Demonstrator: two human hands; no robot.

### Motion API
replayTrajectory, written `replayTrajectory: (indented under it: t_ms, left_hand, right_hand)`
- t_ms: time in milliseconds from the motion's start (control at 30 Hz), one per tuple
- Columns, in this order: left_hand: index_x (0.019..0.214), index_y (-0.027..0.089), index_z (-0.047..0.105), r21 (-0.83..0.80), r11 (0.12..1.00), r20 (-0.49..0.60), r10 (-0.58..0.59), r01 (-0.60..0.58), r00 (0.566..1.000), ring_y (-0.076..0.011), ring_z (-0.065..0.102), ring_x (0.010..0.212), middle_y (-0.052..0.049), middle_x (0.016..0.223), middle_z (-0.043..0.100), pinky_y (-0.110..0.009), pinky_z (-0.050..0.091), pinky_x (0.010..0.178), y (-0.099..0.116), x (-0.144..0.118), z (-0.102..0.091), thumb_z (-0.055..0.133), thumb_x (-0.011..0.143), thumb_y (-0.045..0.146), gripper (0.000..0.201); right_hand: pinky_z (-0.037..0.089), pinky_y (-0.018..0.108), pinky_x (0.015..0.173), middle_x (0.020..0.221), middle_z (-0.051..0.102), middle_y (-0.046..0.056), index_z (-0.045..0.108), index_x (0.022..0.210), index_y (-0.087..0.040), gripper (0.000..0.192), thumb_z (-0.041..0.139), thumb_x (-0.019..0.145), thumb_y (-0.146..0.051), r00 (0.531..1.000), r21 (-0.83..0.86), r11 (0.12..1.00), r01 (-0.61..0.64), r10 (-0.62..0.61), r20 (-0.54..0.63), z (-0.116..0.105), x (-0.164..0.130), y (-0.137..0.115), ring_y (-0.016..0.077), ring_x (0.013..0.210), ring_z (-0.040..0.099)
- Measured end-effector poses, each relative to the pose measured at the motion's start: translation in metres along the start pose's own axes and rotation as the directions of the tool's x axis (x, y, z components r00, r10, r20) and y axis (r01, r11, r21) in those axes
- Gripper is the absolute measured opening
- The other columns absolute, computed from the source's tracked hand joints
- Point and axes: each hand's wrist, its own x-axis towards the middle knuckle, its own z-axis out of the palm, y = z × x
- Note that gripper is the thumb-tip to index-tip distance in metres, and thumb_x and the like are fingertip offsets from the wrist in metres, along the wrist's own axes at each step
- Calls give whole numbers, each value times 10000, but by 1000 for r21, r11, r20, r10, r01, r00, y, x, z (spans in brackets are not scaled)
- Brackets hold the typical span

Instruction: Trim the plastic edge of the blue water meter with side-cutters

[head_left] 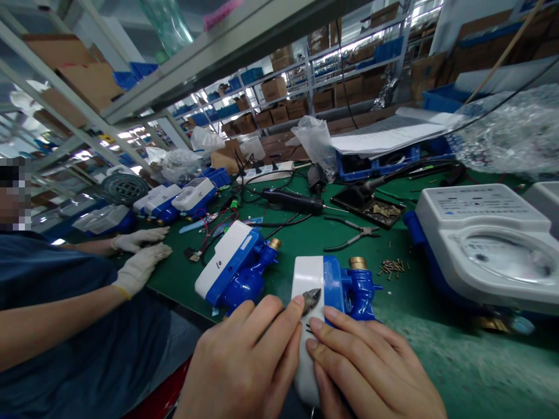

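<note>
Presently, nearest first:

1. Left hand (248, 352): fingers closed on small metal-tipped tool (311, 301), prob. a cutter; handle hidden. Tip lies over white shell of near meter, prob. gripped close to head for fine control.

2. Right hand (367, 358): grasping near meter, fingers laid over its blue/white edge, prob. to steady it vs. the tool.

3. Near meter (307, 270): 1 pc., white shell w/ blue body, betw. both hands at counter front; brass fitting (358, 263) points away. Whether it rests on counter (423, 326) or is held up: can't tell.

4. Second meter (227, 262): same type, tilted, just left of no. 3; prob. parked w/in reach.

5. Large white unit (480, 212): far right, round clear window facing up.

6. Screws (394, 266): brass-coloured, loose pile, prob. kept together for easy picking.

7. Pliers (365, 231): handles spread, lying beyond screws.

8. Co-worker's gloved hands (138, 269): at left, on counter edge, well apart from own hands.

9. Black tray (384, 212): w/ brownish scraps, prob. to contain mess.

10. Elec. screwdriver (292, 201): black, bit toward right, cords nearby.

11. Power strip (268, 171): w/ plugs, behind no. 10, prob. set back to free the work area.

12. Papers (388, 137): on blue crate (375, 164).

13. Background: shelves w/ misc. cartons (274, 88).
</note>
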Motion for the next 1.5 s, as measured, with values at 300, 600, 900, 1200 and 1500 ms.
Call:
replayTrajectory:
  t_ms: [300, 600, 900, 1200, 1500]
  left_hand:
    - [1182, 207, 578, -71, 996, 7, -59, 59, 998, -171, 621, 758, -34, 950, 658, -317, 579, 694, -4, 8, 6, 533, 895, 208, 290]
    - [1196, 229, 566, -81, 993, 31, -81, 83, 996, -166, 612, 751, -24, 956, 651, -325, 571, 709, -5, 11, 7, 534, 899, 220, 299]
    - [1194, 237, 551, -112, 993, 46, -30, 35, 998, -161, 607, 752, -18, 943, 650, -304, 572, 684, -2, 12, 4, 530, 900, 221, 295]
    - [1207, 231, 548, -89, 995, 58, -38, 43, 998, -161, 605, 770, -21, 957, 645, -305, 563, 702, -2, 11, 5, 520, 913, 237, 296]
    - [1192, 229, 566, -89, 995, 43, -47, 50, 998, -167, 601, 752, -16, 932, 649, -317, 566, 671, -2, 14, 5, 518, 910, 231, 285]
  right_hand:
    - [371, 265, 905, 1019, 719, -84, 701, 887, -271, 222, 499, 909, -182, 1000, 8, 1000, -21, 21, 17, -1, 4, -2, 119, 983, 656]
    - [377, 270, 889, 1021, 716, -96, 701, 877, -268, 207, 516, 896, -178, 1000, -4, 1000, -6, 6, 0, 0, 3, -1, 123, 975, 657]
    - [376, 271, 896, 1025, 718, -78, 701, 927, -255, 236, 487, 905, -157, 999, -3, 1000, -8, 8, 31, -1, 4, -1, 123, 984, 655]
    - [383, 281, 881, 1017, 718, -92, 699, 917, -258, 220, 496, 902, -175, 1000, 1, 1000, 1, -1, 18, 2, 2, 0, 121, 970, 660]
    - [413, 290, 840, 1098, 689, -95, 695, 980, -247, 231, 529, 861, -140, 979, -62, 987, 145, -135, 150, -11, 7, 9, 120, 1005, 653]
